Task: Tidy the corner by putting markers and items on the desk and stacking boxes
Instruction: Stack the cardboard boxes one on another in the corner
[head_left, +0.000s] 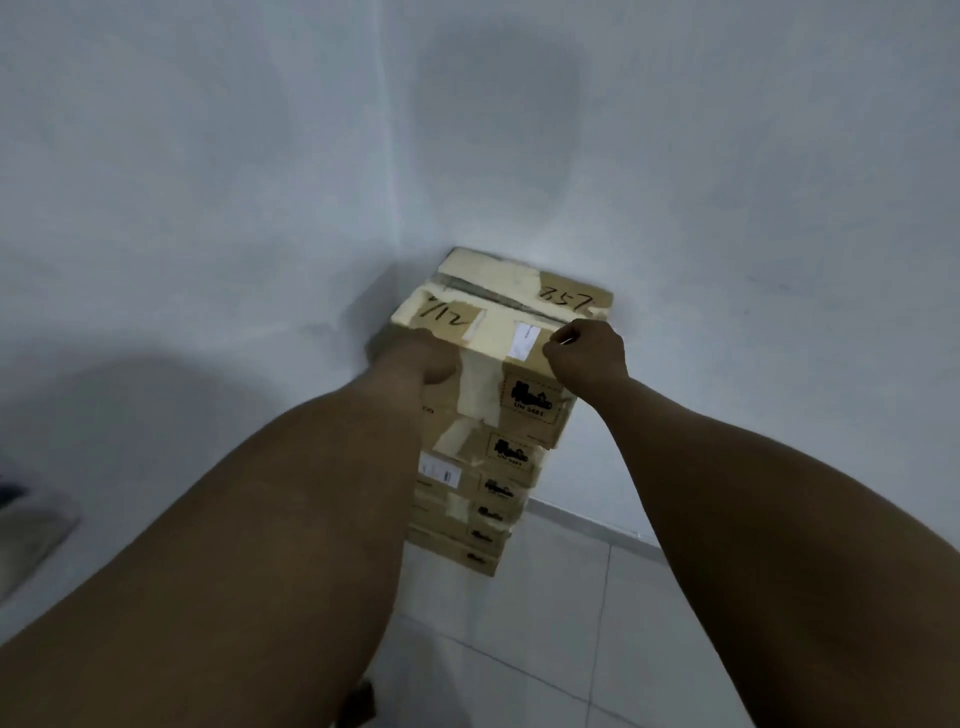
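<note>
The top tan cardboard box (498, 317), taped in pale strips and inked with numbers, sat on a tall stack of matching flat boxes (467, 499) pushed into the corner of the matte white walls (208, 182) over a pale tiled floor (545, 649). You had your left hand (410, 358) gripping its near left edge and your right hand (589, 351) with its fingers curled over the near right corner. The board looked stiff and fairly light, its tape slick, so holding low at opposite corners seemed safest on such a slightly uneven stack.
</note>
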